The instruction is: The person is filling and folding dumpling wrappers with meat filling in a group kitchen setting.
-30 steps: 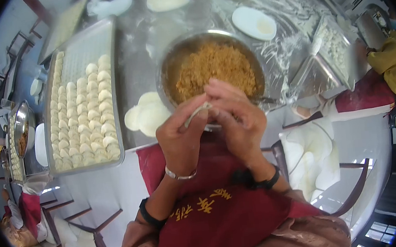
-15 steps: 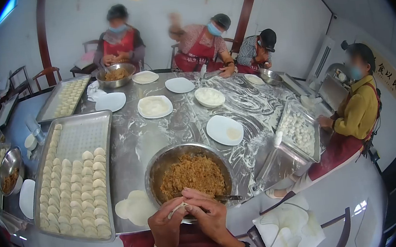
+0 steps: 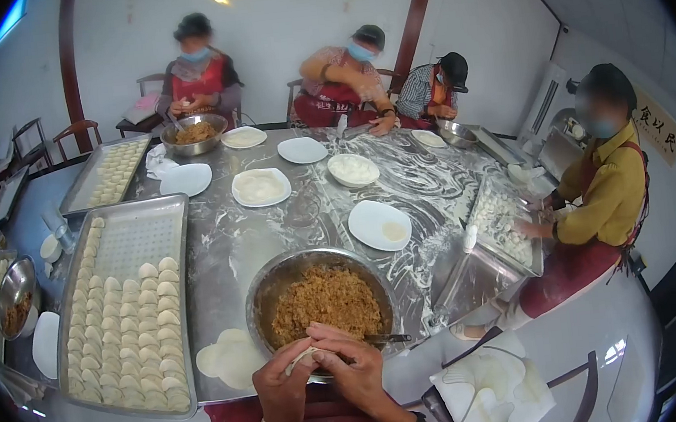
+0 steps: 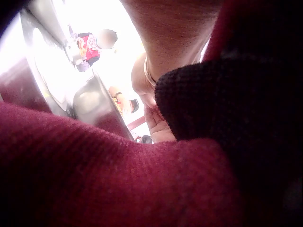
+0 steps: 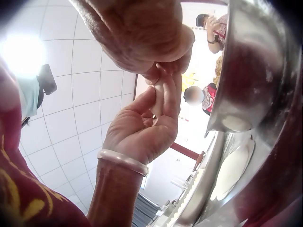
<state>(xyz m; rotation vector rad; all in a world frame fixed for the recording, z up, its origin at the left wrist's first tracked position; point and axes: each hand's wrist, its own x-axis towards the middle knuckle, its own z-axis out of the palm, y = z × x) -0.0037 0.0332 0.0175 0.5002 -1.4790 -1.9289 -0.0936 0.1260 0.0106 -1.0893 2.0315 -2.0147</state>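
Observation:
Close to the front rim of a steel bowl of brown filling (image 3: 327, 301), both hands meet around a small, pale dumpling (image 3: 301, 361). My left hand (image 3: 281, 386) pinches it between thumb and fingers; a light bracelet circles that wrist. From the other side my right hand (image 3: 361, 371) pinches along its edge, fingertips against those of the left. The right wrist view has the left hand (image 5: 142, 132) below and the right hand (image 5: 142, 38) above, the dumpling mostly covered by fingers. Beside the bowl lie overlapping round wrappers (image 3: 228, 359).
A large metal tray (image 3: 122, 238) with rows of dumplings stands left. White plates (image 3: 381, 225) and a white bowl of flour (image 3: 353, 170) sit across the floured steel table. A spoon handle (image 3: 388, 338) sticks out of the filling bowl. Several people work around the table.
The head view has tilted up, bringing the far table and people into sight. My hands stay together on the dumpling. The person in yellow has reached into the tray at right.

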